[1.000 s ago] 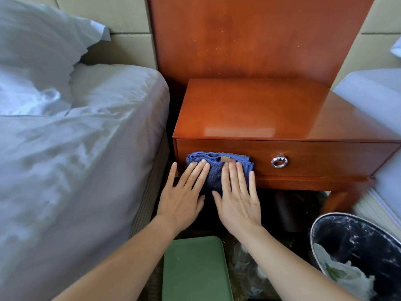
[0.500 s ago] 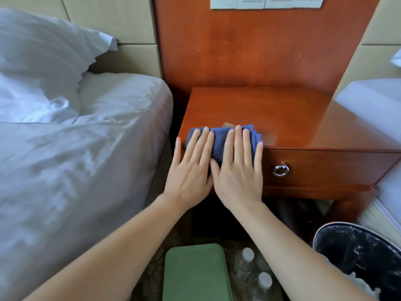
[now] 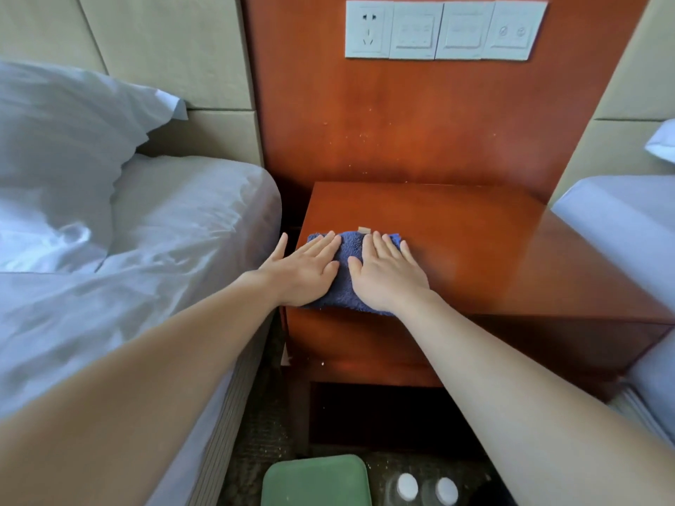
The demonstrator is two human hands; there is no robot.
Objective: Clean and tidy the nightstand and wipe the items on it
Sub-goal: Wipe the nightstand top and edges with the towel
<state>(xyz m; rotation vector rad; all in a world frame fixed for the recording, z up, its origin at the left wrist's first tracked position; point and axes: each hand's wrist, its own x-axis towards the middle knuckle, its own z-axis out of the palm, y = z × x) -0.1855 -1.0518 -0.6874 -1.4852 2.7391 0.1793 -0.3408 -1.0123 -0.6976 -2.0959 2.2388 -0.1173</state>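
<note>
The blue cloth (image 3: 345,286) has moved up from the drawer front (image 3: 365,345) onto the nightstand (image 3: 475,250) top, by its left front corner. The left hand (image 3: 307,268) and right hand (image 3: 387,275) press it with flat, straight fingers (image 3: 380,244). I think the top gets wiped now.

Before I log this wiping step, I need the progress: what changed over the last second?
The blue cloth slid from the drawer front up onto the nightstand top, pushed by the left hand and right hand. Nothing was gripped or released; both hands stayed flat on it.
</note>
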